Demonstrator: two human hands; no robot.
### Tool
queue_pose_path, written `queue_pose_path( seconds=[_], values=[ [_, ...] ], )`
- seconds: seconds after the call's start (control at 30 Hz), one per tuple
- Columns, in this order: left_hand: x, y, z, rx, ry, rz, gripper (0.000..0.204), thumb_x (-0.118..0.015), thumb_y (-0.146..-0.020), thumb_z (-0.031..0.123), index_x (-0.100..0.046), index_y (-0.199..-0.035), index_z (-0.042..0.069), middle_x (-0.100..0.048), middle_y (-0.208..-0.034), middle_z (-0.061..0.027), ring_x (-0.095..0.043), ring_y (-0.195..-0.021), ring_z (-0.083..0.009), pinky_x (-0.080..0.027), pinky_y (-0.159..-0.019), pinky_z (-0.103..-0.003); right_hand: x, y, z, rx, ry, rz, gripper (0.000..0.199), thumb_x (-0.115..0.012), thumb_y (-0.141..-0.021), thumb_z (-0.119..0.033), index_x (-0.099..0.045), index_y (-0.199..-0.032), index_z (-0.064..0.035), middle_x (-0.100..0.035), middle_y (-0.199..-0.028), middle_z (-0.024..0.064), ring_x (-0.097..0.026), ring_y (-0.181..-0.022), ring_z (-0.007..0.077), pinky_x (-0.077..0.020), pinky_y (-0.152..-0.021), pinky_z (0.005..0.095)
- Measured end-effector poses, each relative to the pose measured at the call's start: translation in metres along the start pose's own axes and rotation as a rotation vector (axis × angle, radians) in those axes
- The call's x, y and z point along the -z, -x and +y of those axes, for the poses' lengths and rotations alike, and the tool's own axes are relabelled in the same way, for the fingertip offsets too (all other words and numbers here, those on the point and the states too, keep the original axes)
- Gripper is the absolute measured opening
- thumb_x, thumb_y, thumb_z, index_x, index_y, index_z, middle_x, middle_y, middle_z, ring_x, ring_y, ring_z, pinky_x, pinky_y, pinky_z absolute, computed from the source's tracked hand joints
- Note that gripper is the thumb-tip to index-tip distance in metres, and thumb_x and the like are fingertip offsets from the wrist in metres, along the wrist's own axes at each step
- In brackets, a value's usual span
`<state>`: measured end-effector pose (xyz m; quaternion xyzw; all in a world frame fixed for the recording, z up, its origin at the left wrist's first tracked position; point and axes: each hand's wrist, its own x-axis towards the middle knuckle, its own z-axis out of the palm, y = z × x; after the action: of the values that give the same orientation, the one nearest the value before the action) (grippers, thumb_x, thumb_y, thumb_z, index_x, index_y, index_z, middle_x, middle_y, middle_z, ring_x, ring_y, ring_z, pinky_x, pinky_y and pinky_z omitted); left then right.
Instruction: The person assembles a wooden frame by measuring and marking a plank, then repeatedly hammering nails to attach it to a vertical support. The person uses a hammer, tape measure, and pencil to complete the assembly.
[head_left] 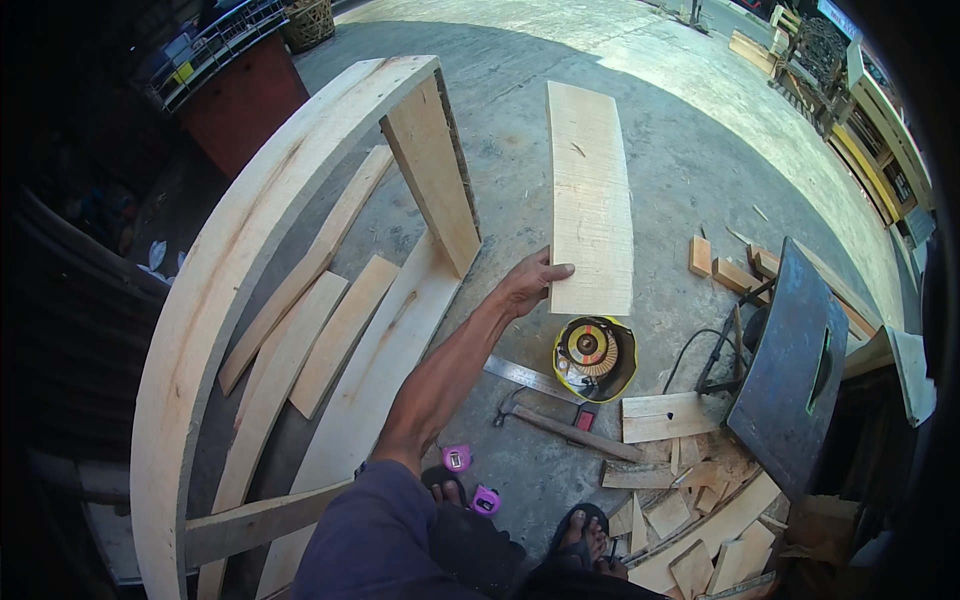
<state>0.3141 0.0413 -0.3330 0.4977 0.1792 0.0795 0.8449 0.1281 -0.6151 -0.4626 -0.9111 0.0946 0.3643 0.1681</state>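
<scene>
The left hand grips a pale board at its lower left edge, upper centre of the frame; the right hand, out of view, I cannot tell.

From the dark-sleeved upper arm on the near side, the bare left forearm slants away to the right, ending in the left grip, pinched closed, its thumb pointing right.
</scene>
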Motion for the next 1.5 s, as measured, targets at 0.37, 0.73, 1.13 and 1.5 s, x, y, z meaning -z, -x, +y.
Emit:
queue_pose_path(
  seconds=[0.37, 0.73, 1.13, 1.5],
  values=[
    [0.039, 0.157, 0.05, -0.185, -0.209, 0.42, 0.058, -0.079, -0.092, 0.014, -0.056, -0.143, -0.002, -0.066, -0.131, -0.0158, -0.066, -0.114, -0.0243, -0.056, -0.096, -0.037, -0.004, -0.04, -0.02, 0.036, -0.002, -0.042, 0.041, -0.069, -0.079, -0.036, -0.076, -0.094, 0.001, -0.073, -0.083, 0.025, -0.072, -0.086, 0.043, -0.0545, -0.079, 0.0522],
    [0.052, 0.149, -0.011, -0.356, -0.451, 0.622, 0.056, -0.082, -0.089, 0.019, -0.06, -0.138, 0.0, -0.072, -0.111, -0.0167, -0.067, -0.109, -0.0236, -0.054, -0.096, -0.039, 0.012, -0.026, -0.044, 0.009, -0.005, -0.067, 0.04, -0.068, -0.079, -0.035, -0.075, -0.094, 0.0014, -0.073, -0.083, 0.0249, -0.072, -0.086, 0.0418, -0.0542, -0.079, 0.0514],
    [0.047, 0.227, -0.025, -0.205, -0.718, 0.88, 0.044, -0.083, -0.089, 0.021, -0.069, -0.123, -0.003, -0.077, -0.115, -0.0155, -0.072, -0.108, -0.0238, -0.054, -0.096, -0.037, 0.013, -0.023, -0.029, -0.071, -0.095, -0.104, 0.04, -0.068, -0.075, -0.029, -0.075, -0.096, 0.0039, -0.073, -0.087, 0.0264, -0.072, -0.084, 0.0387, -0.0535, -0.081, 0.048],
    [0.072, 0.306, -0.052, -0.3, -0.773, 1.199, 0.042, -0.086, -0.087, 0.027, -0.071, -0.111, -0.004, -0.077, -0.1, -0.0178, -0.075, -0.098, -0.0292, -0.056, -0.085, -0.04, 0.016, -0.033, -0.018, -0.069, -0.04, -0.106, 0.038, -0.066, -0.078, -0.028, -0.074, -0.096, 0.0048, -0.074, -0.088, 0.0214, -0.072, -0.079, 0.0328, -0.0548, -0.08, 0.0465]
  ],
)
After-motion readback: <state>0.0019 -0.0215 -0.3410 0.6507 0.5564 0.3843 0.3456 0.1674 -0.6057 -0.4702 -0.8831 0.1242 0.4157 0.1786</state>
